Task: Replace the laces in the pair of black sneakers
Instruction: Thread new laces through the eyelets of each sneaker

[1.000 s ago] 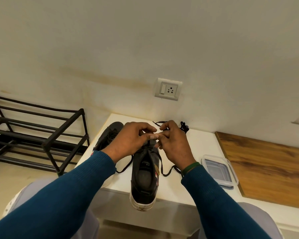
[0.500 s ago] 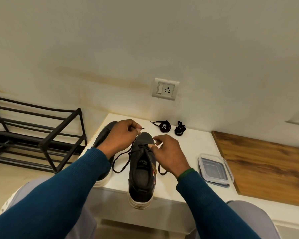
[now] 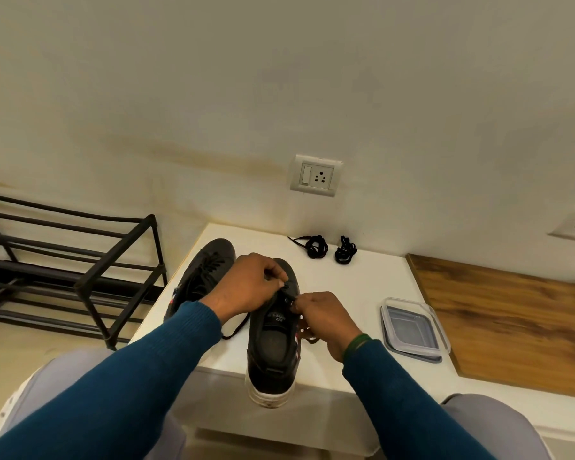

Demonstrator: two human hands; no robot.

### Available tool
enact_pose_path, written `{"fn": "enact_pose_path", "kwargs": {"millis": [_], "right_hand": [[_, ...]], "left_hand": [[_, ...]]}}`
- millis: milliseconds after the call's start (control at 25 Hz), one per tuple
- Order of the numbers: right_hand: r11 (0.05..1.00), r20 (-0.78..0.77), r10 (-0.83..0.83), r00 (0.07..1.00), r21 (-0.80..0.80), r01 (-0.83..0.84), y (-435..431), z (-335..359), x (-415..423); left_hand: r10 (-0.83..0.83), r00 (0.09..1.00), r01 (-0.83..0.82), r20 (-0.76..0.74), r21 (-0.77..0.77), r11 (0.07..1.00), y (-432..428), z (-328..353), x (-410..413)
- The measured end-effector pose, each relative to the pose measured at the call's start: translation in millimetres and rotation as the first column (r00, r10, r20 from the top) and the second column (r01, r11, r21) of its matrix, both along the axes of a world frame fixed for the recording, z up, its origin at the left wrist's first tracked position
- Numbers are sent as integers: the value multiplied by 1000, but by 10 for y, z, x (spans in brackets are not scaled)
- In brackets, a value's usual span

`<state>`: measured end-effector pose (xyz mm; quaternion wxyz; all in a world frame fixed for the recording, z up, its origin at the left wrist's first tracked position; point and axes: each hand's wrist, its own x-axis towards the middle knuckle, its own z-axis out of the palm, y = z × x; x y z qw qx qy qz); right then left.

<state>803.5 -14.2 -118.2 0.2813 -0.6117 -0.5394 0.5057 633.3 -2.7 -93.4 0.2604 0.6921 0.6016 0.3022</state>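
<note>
Near sneaker (image 3: 273, 346) sits on the white table (image 3: 356, 287), heel overhanging the front edge; second sneaker (image 3: 203, 277) lies just beside it, left. Left hand (image 3: 246, 287) and right hand (image 3: 322, 317) both have fingers curled, pinching the black lace (image 3: 234, 330) at the eyelets. Two coiled laces (image 3: 316, 247) rest near the wall.

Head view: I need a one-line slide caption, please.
Both hands, left hand and right hand, work the lace on a black sneaker at the white table edge.
</note>
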Motion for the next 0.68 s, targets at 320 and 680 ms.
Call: {"fn": "enact_pose_path", "kwargs": {"millis": [320, 680], "right_hand": [[984, -150, -14, 989, -175, -12, 52, 15, 104], [985, -169, -19, 985, -170, -10, 69, -16, 96]], "left_hand": [[-33, 985, 35, -167, 14, 999, -8, -51, 74], [42, 962, -28, -268, 59, 998, -41, -174, 193]]}}
